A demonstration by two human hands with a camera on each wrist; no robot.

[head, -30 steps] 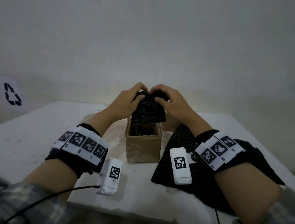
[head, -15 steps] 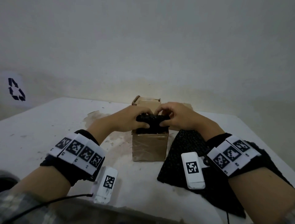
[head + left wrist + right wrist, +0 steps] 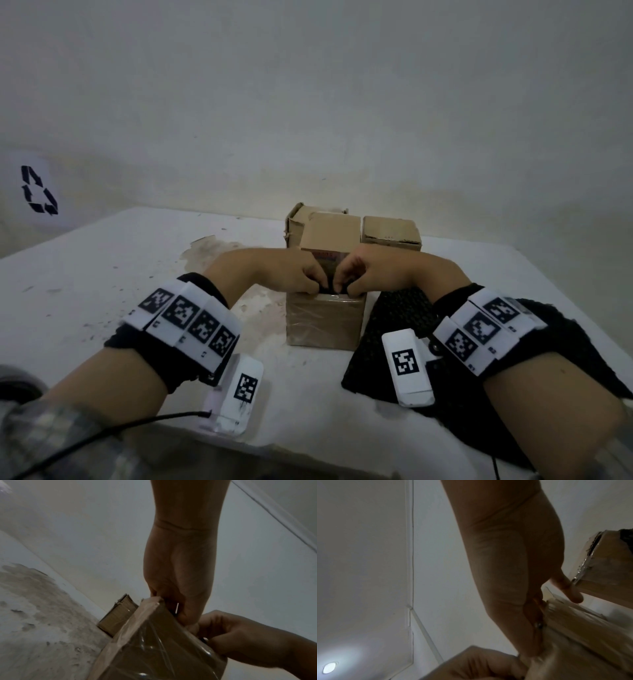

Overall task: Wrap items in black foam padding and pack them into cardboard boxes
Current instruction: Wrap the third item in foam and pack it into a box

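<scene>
A small taped cardboard box (image 3: 324, 322) stands open-topped in the middle of the table. Both hands are bunched over its mouth. My left hand (image 3: 310, 284) and right hand (image 3: 347, 285) curl their fingers down into the opening, gripping the foam-wrapped item (image 3: 329, 292). Only a thin black sliver of it shows above the rim; the fingertips are hidden inside. In the left wrist view my left hand (image 3: 178, 609) sits at the box's (image 3: 154, 649) top edge. The right wrist view shows my right hand (image 3: 534, 615) against the box (image 3: 573, 649).
A loose sheet of black foam (image 3: 397, 318) lies on the table right of the box, under my right forearm. Two more cardboard boxes (image 3: 329, 231) (image 3: 390, 234) stand just behind, near the wall. The white table (image 3: 102, 274) is stained left of the box.
The foam-wrapped item, held above the box a second ago, has gone down into it. Both hands followed it down to the rim.
</scene>
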